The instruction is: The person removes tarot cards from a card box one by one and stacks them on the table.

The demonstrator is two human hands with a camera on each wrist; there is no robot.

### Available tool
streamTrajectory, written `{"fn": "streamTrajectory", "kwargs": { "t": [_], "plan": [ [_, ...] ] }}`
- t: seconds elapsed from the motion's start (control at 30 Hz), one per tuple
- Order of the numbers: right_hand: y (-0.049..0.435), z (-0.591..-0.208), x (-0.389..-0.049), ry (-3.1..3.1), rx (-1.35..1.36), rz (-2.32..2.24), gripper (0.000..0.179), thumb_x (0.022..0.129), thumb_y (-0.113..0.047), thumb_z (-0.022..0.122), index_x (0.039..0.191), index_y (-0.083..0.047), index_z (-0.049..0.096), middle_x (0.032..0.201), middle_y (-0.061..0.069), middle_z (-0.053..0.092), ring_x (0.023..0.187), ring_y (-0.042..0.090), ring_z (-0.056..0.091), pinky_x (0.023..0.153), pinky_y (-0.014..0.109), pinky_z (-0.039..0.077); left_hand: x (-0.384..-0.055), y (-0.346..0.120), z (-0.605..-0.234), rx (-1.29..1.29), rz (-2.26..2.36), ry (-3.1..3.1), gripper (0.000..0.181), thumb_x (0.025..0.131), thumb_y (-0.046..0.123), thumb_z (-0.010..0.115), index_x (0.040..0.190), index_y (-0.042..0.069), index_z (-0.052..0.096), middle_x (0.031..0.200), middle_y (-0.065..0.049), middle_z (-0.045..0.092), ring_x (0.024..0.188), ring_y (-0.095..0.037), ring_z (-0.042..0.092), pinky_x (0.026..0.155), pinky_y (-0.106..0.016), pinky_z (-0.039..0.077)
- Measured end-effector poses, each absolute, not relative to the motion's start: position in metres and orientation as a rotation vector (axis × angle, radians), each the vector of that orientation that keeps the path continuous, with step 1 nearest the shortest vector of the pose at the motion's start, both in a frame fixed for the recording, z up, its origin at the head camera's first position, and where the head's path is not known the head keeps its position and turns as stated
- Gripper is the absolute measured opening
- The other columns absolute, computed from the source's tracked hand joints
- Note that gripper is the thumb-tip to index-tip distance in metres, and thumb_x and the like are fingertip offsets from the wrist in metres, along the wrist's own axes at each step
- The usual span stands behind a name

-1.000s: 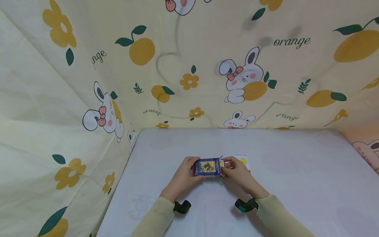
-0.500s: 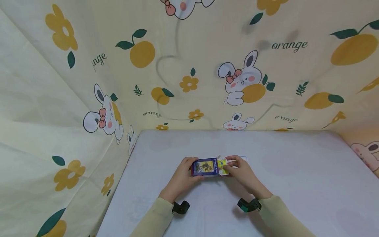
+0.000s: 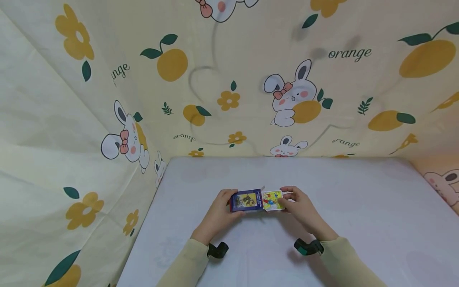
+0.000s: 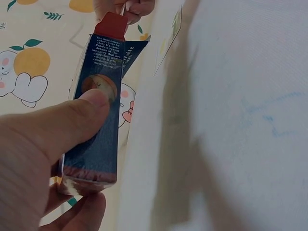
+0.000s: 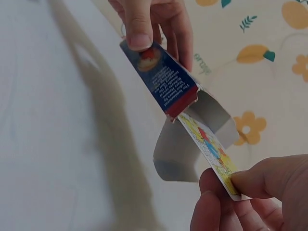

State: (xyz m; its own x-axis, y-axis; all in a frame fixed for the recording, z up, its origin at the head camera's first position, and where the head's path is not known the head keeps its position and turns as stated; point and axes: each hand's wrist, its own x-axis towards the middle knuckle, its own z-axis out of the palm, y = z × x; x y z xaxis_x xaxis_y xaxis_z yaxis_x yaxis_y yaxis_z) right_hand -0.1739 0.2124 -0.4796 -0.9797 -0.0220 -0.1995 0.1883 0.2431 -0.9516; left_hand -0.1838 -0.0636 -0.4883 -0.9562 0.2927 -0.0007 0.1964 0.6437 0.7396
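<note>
My left hand [image 3: 223,207] grips a dark blue card box [image 3: 246,200] with a picture on its front, fingers round its left end. In the left wrist view the thumb lies on the narrow printed side of the box [image 4: 98,86]. The flaps at the right end stand open. A yellow picture card [image 3: 272,200] sticks well out of that end. My right hand [image 3: 301,207] pinches the card's outer edge between thumb and fingers. The right wrist view shows the card [image 5: 209,149] with its inner end still at the box's mouth. The rest of the box's inside is hidden.
Both hands are above a white-covered table [image 3: 358,215]. A patterned cloth [image 3: 251,59] with rabbits and oranges hangs behind and at the sides. Another card [image 4: 172,36] shows on the table in the left wrist view.
My right hand has moved to the right, drawing the yellow card further out of the box. The left hand with the box has shifted slightly left.
</note>
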Motion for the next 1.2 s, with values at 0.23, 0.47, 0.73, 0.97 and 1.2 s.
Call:
{"fn": "streamTrajectory", "kwargs": {
  "t": [0.23,0.47,0.73,0.97,1.2],
  "plan": [
    [0.217,-0.478,-0.173,2.362,0.116,-1.784,0.053,0.093,-0.014,0.063,0.141,-0.008,0.041,0.112,0.019,0.056,0.095,0.027,0.059,0.082,0.043,0.056,-0.183,-0.065,-0.488,0.417,1.208,2.745,0.076,0.080,0.038,0.080,0.145,0.022,0.043,0.142,-0.001,0.041,0.127,-0.020,0.045,0.106,-0.040,0.040],
    [0.225,-0.477,-0.174,2.390,0.059,-1.768,0.050,0.093,-0.011,0.059,0.141,-0.012,0.044,0.108,0.019,0.054,0.089,0.027,0.056,0.074,0.042,0.056,-0.183,-0.067,-0.488,0.488,1.225,2.750,0.075,0.081,0.035,0.079,0.145,0.018,0.043,0.141,-0.003,0.042,0.126,-0.021,0.046,0.105,-0.038,0.041],
    [0.221,-0.484,-0.176,2.371,0.010,-1.784,0.050,0.092,-0.011,0.059,0.140,-0.012,0.045,0.106,0.020,0.053,0.090,0.028,0.056,0.075,0.043,0.056,-0.182,-0.067,-0.486,0.479,1.205,2.757,0.076,0.081,0.037,0.079,0.145,0.019,0.043,0.141,-0.003,0.042,0.126,-0.021,0.046,0.105,-0.040,0.041],
    [0.219,-0.485,-0.175,2.404,0.003,-1.690,0.055,0.092,-0.024,0.067,0.141,-0.013,0.045,0.111,0.019,0.052,0.094,0.028,0.054,0.077,0.042,0.056,-0.181,-0.066,-0.487,0.489,1.205,2.760,0.076,0.081,0.036,0.079,0.145,0.019,0.043,0.140,-0.003,0.043,0.125,-0.021,0.046,0.105,-0.040,0.042],
    [0.229,-0.484,-0.174,2.480,-0.020,-1.561,0.050,0.092,-0.031,0.068,0.137,-0.014,0.052,0.128,0.017,0.052,0.103,0.028,0.053,0.077,0.035,0.053,-0.180,-0.068,-0.485,0.445,1.193,2.743,0.076,0.080,0.037,0.079,0.145,0.022,0.043,0.142,-0.001,0.041,0.126,-0.021,0.045,0.105,-0.041,0.041]
  ]
}}
